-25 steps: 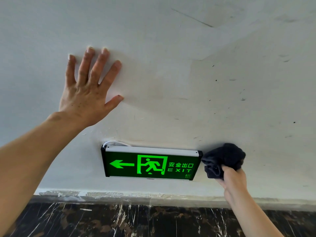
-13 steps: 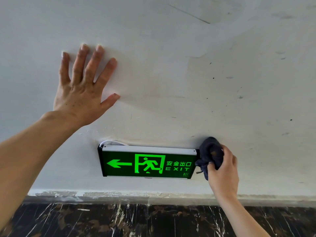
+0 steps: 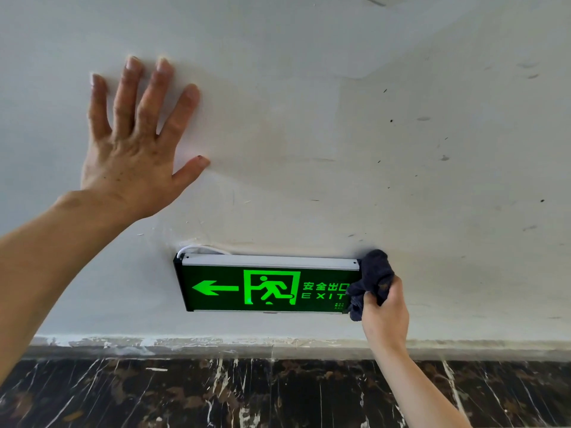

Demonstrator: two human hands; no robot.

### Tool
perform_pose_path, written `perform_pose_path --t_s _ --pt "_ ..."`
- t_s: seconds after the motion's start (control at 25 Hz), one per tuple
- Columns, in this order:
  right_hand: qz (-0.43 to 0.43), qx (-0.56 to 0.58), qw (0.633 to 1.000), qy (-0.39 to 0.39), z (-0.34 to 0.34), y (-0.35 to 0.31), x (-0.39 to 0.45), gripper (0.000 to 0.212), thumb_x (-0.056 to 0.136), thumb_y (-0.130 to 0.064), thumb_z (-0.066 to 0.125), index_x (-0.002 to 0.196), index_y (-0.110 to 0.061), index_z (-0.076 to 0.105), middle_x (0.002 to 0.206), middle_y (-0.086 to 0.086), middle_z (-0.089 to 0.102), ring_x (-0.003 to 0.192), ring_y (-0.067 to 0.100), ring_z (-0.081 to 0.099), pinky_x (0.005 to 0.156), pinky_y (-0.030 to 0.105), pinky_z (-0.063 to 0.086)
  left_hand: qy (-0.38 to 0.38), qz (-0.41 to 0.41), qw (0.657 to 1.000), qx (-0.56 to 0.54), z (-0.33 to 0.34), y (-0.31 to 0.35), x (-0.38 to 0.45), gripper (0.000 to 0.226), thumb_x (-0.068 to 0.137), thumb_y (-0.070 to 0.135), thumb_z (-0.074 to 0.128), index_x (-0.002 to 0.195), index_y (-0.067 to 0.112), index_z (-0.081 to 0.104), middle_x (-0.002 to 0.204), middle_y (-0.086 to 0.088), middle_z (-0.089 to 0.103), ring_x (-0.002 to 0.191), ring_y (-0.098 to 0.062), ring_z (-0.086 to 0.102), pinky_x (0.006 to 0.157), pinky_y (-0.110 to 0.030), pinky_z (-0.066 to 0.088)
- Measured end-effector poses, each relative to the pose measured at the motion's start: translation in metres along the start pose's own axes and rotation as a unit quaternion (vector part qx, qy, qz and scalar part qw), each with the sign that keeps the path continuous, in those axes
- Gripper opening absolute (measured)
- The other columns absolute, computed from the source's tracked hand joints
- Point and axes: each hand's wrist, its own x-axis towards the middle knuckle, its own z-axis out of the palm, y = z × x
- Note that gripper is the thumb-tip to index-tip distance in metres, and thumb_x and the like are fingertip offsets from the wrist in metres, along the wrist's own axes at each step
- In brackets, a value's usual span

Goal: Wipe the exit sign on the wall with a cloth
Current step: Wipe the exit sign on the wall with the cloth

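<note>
A lit green exit sign (image 3: 265,285) in a black frame hangs low on the white wall (image 3: 309,134), with a left arrow, a running figure and the word EXIT. My right hand (image 3: 384,316) grips a bunched dark cloth (image 3: 372,278) and presses it against the sign's right end, covering that edge. My left hand (image 3: 136,143) lies flat on the wall above and to the left of the sign, fingers spread, holding nothing.
A thin white cable (image 3: 197,249) loops out behind the sign's top left corner. Below the wall runs a paint-smeared grey ledge (image 3: 216,344), then a dark marble skirting (image 3: 247,393). The wall bears small dark specks at the right.
My right hand has brought the cloth leftward from beside the sign onto its right end. My left hand has stayed flat on the wall.
</note>
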Motion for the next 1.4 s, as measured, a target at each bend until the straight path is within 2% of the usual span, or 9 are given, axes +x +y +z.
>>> perform_pose_path --t_s 0.24,0.56,0.72,0.92,1.0,1.04,1.12,1.24,1.4 --pt "0.031 -0.057 0.997 -0.035 0.02 0.038 -0.011 0.021 0.092 -0.003 0.054 0.096 -0.021 0.046 0.096 0.004 0.06 0.079 0.027 0.058 0.067 0.035 0.044 -0.019 -0.007 1.0 0.009 0.001 0.0 0.001 0.087 0.085 0.064 0.035 0.153 0.033 -0.008 0.151 0.011 -0.037 0.137 -0.016 -0.036 0.112 -0.059 -0.008" --pt "0.0 -0.137 0.989 -0.053 0.031 0.06 -0.013 0.02 0.087 0.0 0.058 0.101 -0.011 0.05 0.099 0.01 0.058 0.07 0.021 0.049 0.064 0.034 0.043 0.022 0.009 0.999 0.031 0.003 0.0 0.002 0.088 0.087 0.059 0.042 0.151 0.035 -0.013 0.158 -0.002 -0.004 0.145 -0.037 -0.005 0.111 -0.056 -0.009" --pt "0.01 -0.161 0.984 -0.069 0.031 0.062 -0.013 0.024 0.087 0.001 0.057 0.108 -0.007 0.052 0.102 0.012 0.059 0.071 0.022 0.048 0.066 0.034 0.041 0.047 0.022 0.998 0.045 0.003 -0.002 0.002 0.086 0.089 0.059 0.043 0.153 0.032 -0.009 0.158 -0.023 0.004 0.142 -0.048 0.001 0.109 -0.041 -0.021" --pt "0.093 -0.265 0.936 -0.211 0.022 0.08 -0.013 0.026 0.086 -0.005 0.054 0.11 -0.015 0.054 0.087 0.001 0.062 0.073 0.019 0.058 0.06 0.028 0.043 0.055 0.004 0.997 0.047 0.005 -0.001 0.0 0.087 0.09 0.056 0.044 0.154 0.026 -0.006 0.158 -0.021 0.002 0.142 -0.047 0.001 0.111 -0.046 -0.016" --pt "0.184 -0.193 0.941 -0.208 0.024 0.088 -0.016 0.029 0.086 -0.003 0.05 0.112 -0.014 0.054 0.085 0.005 0.06 0.075 0.024 0.059 0.061 0.034 0.052 0.053 0.019 0.998 0.039 0.002 -0.001 0.0 0.087 0.089 0.057 0.043 0.154 0.028 -0.008 0.159 -0.009 -0.001 0.142 -0.045 0.0 0.11 -0.044 -0.019" --pt "0.256 -0.091 0.944 -0.188 0.025 0.088 -0.016 0.031 0.086 0.0 0.049 0.114 -0.013 0.052 0.09 0.009 0.06 0.08 0.03 0.06 0.063 0.04 0.056 0.05 0.025 0.998 0.035 0.001 -0.001 0.0 0.087 0.088 0.058 0.042 0.153 0.03 -0.008 0.158 -0.003 -0.001 0.142 -0.044 -0.001 0.11 -0.045 -0.019" --pt "0.386 0.146 0.9 -0.139 0.029 0.086 -0.018 0.037 0.087 0.008 0.049 0.116 -0.015 0.048 0.1 0.014 0.057 0.088 0.037 0.06 0.057 0.047 0.058 0.04 0.022 0.998 0.032 -0.001 -0.001 0.001 0.088 0.087 0.056 0.044 0.154 0.029 -0.007 0.157 -0.004 -0.001 0.142 -0.043 -0.001 0.111 -0.056 -0.011" --pt "0.429 0.322 0.838 -0.1 0.033 0.078 -0.018 0.045 0.089 0.011 0.048 0.117 -0.023 0.045 0.104 0.014 0.056 0.09 0.039 0.061 0.056 0.047 0.056 0.023 0.011 0.999 0.032 -0.002 0.0 0.002 0.088 0.087 0.056 0.045 0.154 0.025 -0.003 0.158 -0.007 -0.001 0.142 -0.044 -0.001 0.11 -0.064 -0.002" --pt "0.45 0.422 0.78 -0.108 0.046 0.064 -0.026 0.05 0.089 0.012 0.047 0.125 -0.022 0.051 0.111 0.017 0.063 0.092 0.037 0.065 0.059 0.045 0.055 0.012 0.011 0.999 0.028 -0.005 0.001 0.001 0.085 0.09 0.055 0.045 0.154 0.024 -0.001 0.159 -0.002 -0.001 0.144 -0.04 0.0 0.111 -0.064 -0.002"
